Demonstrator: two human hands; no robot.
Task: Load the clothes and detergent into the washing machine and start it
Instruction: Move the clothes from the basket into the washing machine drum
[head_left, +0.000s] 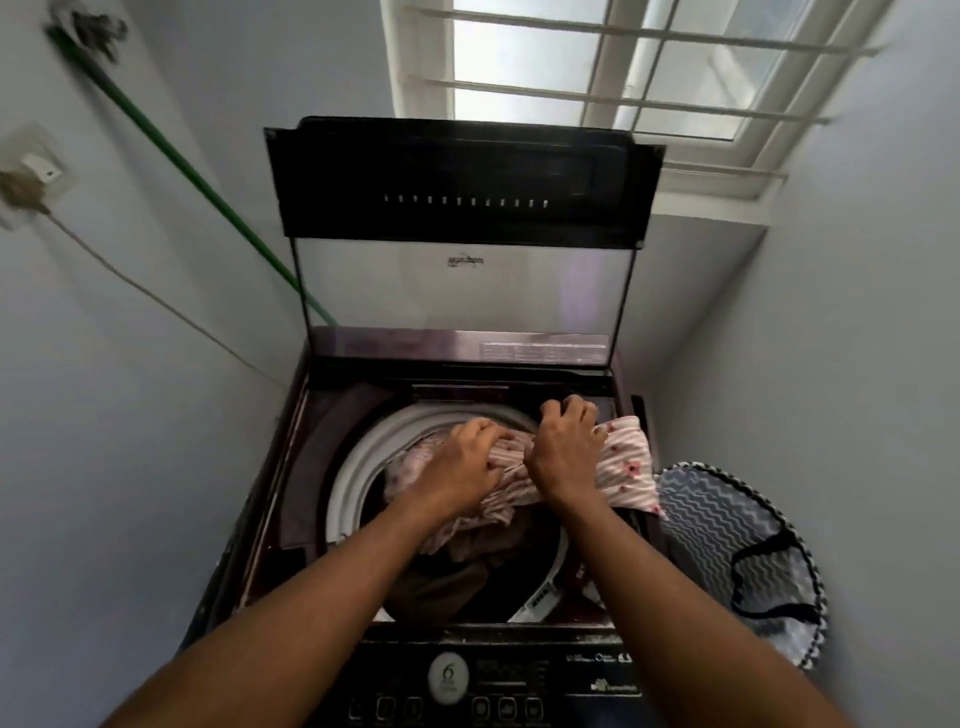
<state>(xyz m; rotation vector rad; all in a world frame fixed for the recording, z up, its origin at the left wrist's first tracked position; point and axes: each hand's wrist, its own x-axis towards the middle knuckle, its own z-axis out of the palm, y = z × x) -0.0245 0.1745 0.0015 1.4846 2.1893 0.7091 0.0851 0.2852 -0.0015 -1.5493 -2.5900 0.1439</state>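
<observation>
Washing machine (270, 525): top-loader, dark maroon body, standing in a narrow corner between pale walls below a barred window (623, 67).
Lid (462, 228): raised upright; dark top band, clear glass lower pane with a small printed logo, unreadable.
Control panel (498, 680): nearest edge of the machine; round badge reads "6"; white script at right partly legible as "6.5", other words blurred; row of buttons below, captions unreadable.
Sticker (545, 349): pale printed label on the rear deck behind the tub, text too small to read.
Tub (353, 462): light grey rim ring; dark brown clothes already inside.
Garment (626, 467): pink-and-white striped cloth with small red motifs, bunched over the tub opening, one end draped across the machine's right edge.
Left hand (462, 462): fingers curled, gripping the bunched stripes over the tub.
Right hand (566, 447): fingers curled, clutching the same cloth, just beside the left.
Laundry basket (727, 530): chevron-patterned, black handle, on the floor right of the machine.
Green pole (171, 150): leaning on the left wall.
</observation>
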